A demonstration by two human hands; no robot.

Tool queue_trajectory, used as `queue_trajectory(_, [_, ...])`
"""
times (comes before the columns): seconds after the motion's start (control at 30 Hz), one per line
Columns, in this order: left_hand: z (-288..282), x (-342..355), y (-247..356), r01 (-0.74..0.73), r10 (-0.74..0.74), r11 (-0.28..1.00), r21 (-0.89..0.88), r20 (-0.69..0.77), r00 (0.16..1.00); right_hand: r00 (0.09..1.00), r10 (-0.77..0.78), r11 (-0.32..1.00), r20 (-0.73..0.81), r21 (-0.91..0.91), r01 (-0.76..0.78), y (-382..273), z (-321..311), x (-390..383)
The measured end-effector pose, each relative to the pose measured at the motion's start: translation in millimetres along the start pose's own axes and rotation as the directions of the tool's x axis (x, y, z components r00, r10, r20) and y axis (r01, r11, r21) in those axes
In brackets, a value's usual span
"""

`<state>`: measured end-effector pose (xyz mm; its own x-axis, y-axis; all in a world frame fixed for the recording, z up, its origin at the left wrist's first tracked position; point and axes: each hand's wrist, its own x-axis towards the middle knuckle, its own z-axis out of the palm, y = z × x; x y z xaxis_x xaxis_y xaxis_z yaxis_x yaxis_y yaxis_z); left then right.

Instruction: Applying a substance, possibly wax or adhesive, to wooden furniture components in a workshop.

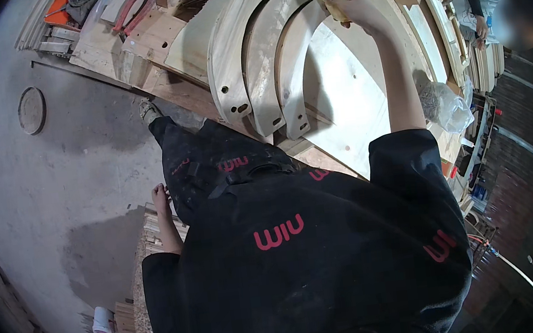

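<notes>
my arches (260, 55): pale bare wood, smooth matt | table (351, 97): raw plywood | floor (82, 161): rough dull concrete

A grey concrete floor (51, 184) fills the left side, with a round metal cover (31, 110) set into it. Stacks of thin wooden slats (127, 327) lie at the lower left. A wooden desk (166, 89) runs across the top, and dim shelving (509, 158) stands at right.
</notes>
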<state>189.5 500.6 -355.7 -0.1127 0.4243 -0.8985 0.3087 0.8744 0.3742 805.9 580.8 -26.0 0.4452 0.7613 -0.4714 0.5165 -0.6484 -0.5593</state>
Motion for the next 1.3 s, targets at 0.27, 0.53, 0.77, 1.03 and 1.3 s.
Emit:
queue_trajectory(0.27, [-4.5,6.4,-4.4,0.039,-0.039,0.999,0.009,0.016,0.999,0.998,0.025,0.999,-0.053,-0.028,-0.027,-1.3,4.6,4.0])
queue_trajectory(0.53, [-1.3,5.1,0.3,0.028,-0.029,1.000,0.002,0.044,0.999,0.991,0.032,0.999,-0.134,-0.031,-0.037,1.0,9.9,8.6])
queue_trajectory(0.77, [-1.7,3.7,-3.3,0.027,-0.025,0.999,-0.024,0.056,0.998,0.989,0.023,0.999,-0.149,-0.038,-0.029,8.6,8.8,15.7])
queue_trajectory(1.03, [6.3,9.0,-8.6,-0.016,0.016,1.000,0.001,0.060,0.998,0.993,0.090,0.953,-0.076,0.296,-0.064,5.8,-3.8,-20.4])
queue_trajectory(1.3, [3.3,22.8,-30.7,-0.042,0.043,0.999,-0.033,0.042,0.998,0.903,0.089,0.753,0.421,0.565,-0.338,-23.1,59.4,-136.1])
